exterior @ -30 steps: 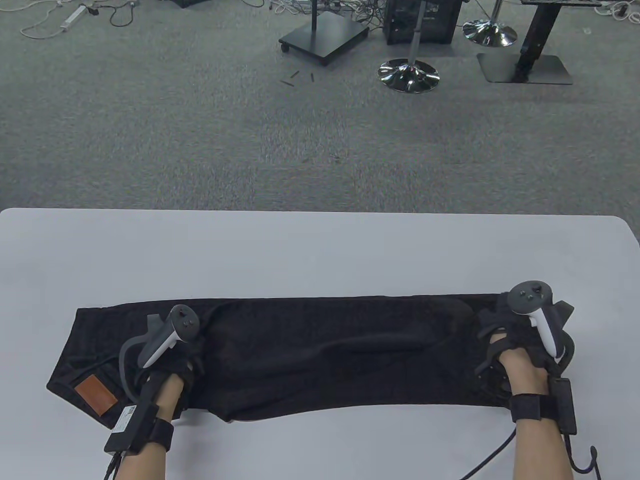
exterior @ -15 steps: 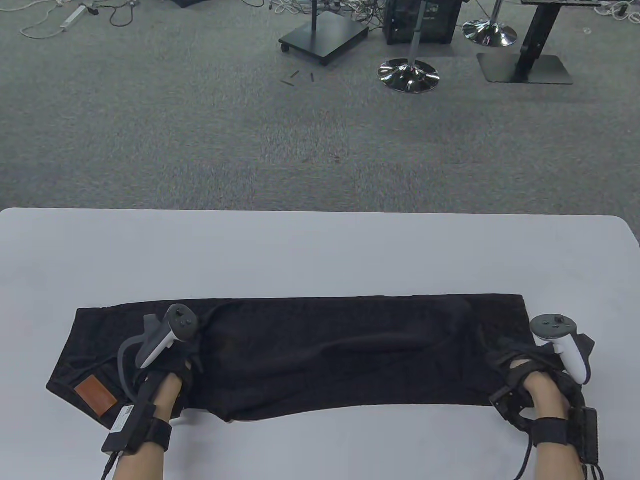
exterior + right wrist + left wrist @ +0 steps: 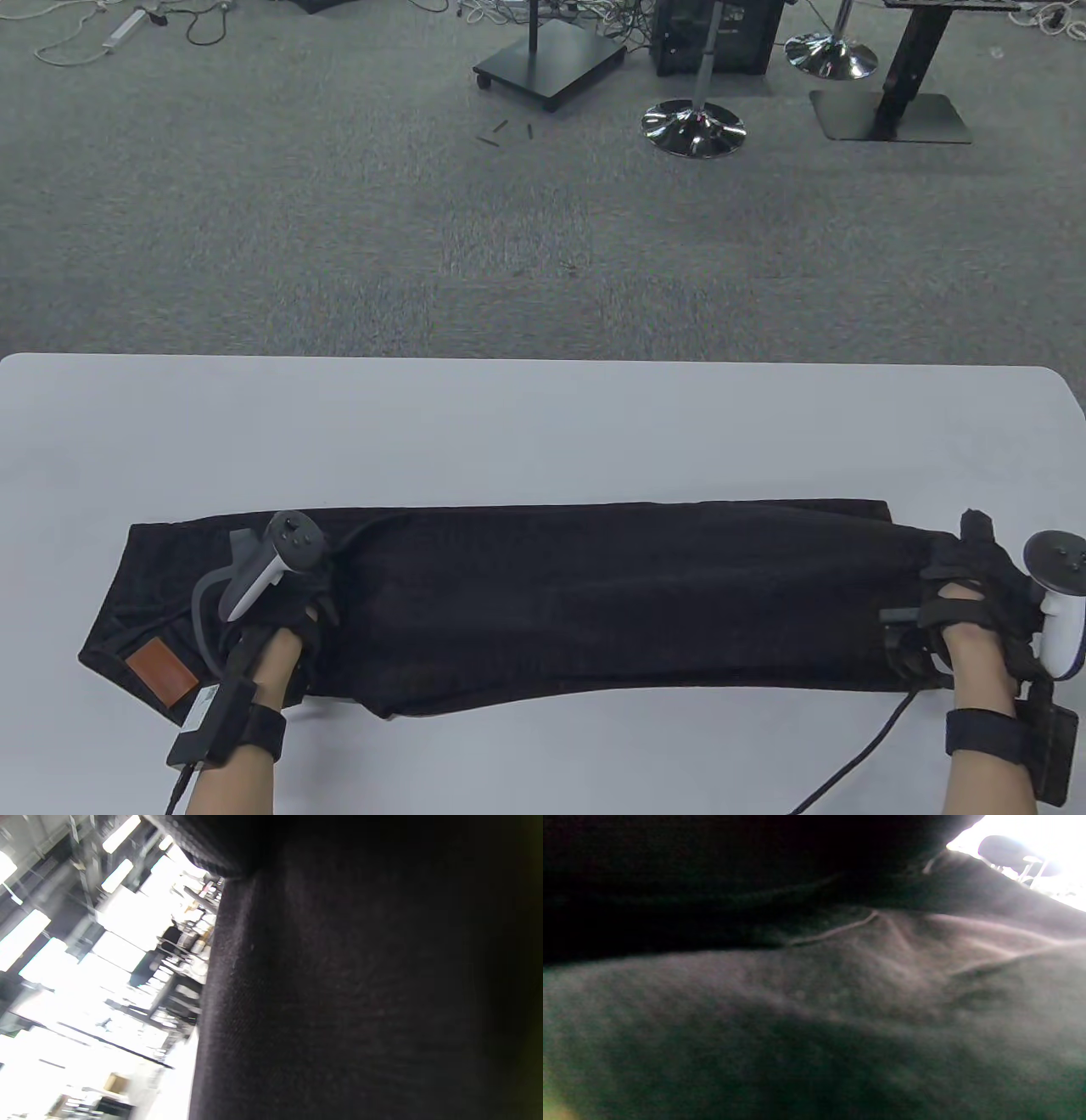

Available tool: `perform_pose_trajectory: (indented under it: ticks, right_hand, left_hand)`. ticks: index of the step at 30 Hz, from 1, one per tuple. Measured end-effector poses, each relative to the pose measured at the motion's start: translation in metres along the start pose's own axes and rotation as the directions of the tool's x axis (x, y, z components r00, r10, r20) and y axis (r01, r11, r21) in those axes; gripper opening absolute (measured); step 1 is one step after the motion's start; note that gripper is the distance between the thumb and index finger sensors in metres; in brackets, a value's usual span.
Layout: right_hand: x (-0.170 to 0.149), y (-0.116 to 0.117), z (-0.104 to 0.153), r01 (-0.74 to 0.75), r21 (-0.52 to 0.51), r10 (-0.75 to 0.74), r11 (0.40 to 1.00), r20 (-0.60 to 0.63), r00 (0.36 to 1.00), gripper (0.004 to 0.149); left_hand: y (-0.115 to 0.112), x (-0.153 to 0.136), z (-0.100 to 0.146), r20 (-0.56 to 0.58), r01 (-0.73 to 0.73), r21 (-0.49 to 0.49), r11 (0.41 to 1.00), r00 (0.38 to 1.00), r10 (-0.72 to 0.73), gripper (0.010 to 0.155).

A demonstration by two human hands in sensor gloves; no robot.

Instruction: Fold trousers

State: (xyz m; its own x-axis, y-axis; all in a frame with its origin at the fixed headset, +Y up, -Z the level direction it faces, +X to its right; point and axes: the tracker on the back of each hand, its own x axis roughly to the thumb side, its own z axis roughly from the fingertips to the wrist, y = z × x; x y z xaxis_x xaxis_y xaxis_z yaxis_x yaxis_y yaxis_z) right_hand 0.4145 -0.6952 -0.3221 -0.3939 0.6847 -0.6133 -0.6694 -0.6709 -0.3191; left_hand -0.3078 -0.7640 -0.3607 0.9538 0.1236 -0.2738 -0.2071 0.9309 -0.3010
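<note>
1. We see the white table (image 3: 543, 424) carrying the whole job; its near half bears the black trousers (image 3: 594, 594), laid lengthwise left to right, legs stacked, waist end at our left. Likely stretched long so the next fold lands square.
2. Trousers lie near the table's front edge, leg ends at the right. A second ago the top leg showed a long bulge mid-length and its hem stopped short; now it lies flatter and its near corner reaches further right, past the lower layer's hem.
3. Left hand (image 3: 284, 611) rests palm-down on the seat area, just right of the brown patch (image 3: 161, 671). We judge it pins the cloth against the pull. It has barely shifted. Fingers are hidden under the tracker, so we cannot tell whether they grasp cloth; the left wrist view shows only dark fabric close up.
4. Right hand (image 3: 976, 603) sits at the leg end, having slid out to the right from over the hem. It seems to hold the cuff, dragging it taut; how tightly its fingers curl we cannot tell.
</note>
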Motion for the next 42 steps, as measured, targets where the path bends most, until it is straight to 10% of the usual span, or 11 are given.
perform_pose_trajectory:
  ticks: [7,16,26,32,42]
  right_hand:
    - [0.006,0.054,0.003,-0.273,0.076,0.262,0.959,0.132,0.956,0.064]
    - [0.025,0.135,0.019,-0.717,0.141,0.656,0.682,0.316,0.686,0.059]
    - [0.033,0.112,0.021,-0.768,0.337,0.753,0.545,0.208,0.625,0.055]
    - [0.040,0.117,0.007,-0.682,0.150,0.656,0.715,0.192,0.730,0.056]
    - [0.028,0.137,-0.004,-0.778,0.102,0.762,0.620,0.159,0.628,0.056]
  left_hand:
    - [0.000,-0.002,0.000,0.012,-0.021,-0.009,1.000,1.000,0.021,0.053]
    - [-0.001,-0.008,0.008,0.042,-0.015,0.001,1.000,0.999,0.015,0.053]
    - [0.008,-0.016,0.017,0.091,-0.028,-0.115,0.993,0.995,0.039,0.053]
    - [0.008,-0.009,0.015,0.080,0.033,-0.102,0.994,0.996,-0.025,0.052]
    - [0.008,-0.014,0.015,0.073,-0.013,-0.100,0.995,0.997,0.021,0.053]
